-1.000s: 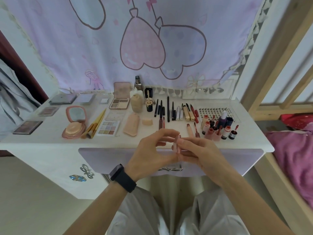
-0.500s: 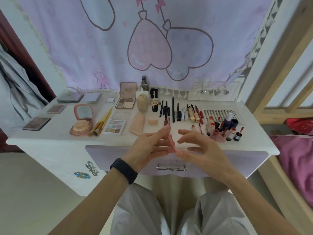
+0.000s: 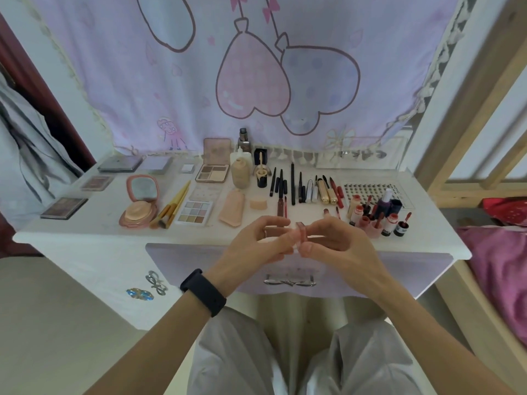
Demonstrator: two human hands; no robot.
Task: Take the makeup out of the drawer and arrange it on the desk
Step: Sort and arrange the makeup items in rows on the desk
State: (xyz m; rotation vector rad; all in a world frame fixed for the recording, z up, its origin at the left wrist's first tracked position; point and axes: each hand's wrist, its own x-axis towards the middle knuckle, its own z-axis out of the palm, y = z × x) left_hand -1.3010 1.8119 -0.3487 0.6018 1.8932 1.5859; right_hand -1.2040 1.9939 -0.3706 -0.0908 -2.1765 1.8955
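Pink and see-through, a small lip tube (image 3: 301, 234) stands nearly upright in the air just above the front edge of a white bench (image 3: 85, 232), held between a person's two hands. The left hand (image 3: 256, 242), with a black wristband (image 3: 204, 292) on its wrist, pinches the tube from the left with thumb and fingertips. The right hand (image 3: 335, 243) pinches it from the right, forefinger near the top and thumb near the bottom. Each hand's grip is clamped on the tube.

Below the hands is a lavender drawer front (image 3: 185, 260) with a bow-shaped handle (image 3: 289, 280).

Makeup lies in tidy groups across the bench. At the left are an open round compact (image 3: 139, 206) with a mirror, gold-handled brushes (image 3: 172, 206) and a pastel eyeshadow palette (image 3: 194, 212). Further back stands a beige foundation bottle (image 3: 240, 172). A row of dark pencils (image 3: 292, 183) lies side by side in the middle. At the right, a cluster of small red lip bottles (image 3: 376, 218) stands in front of a lash tray (image 3: 368, 191).

A lilac cloth (image 3: 253, 81) printed with heart balloons hangs behind. A bed with a pink blanket (image 3: 499, 266) sits at the far right.
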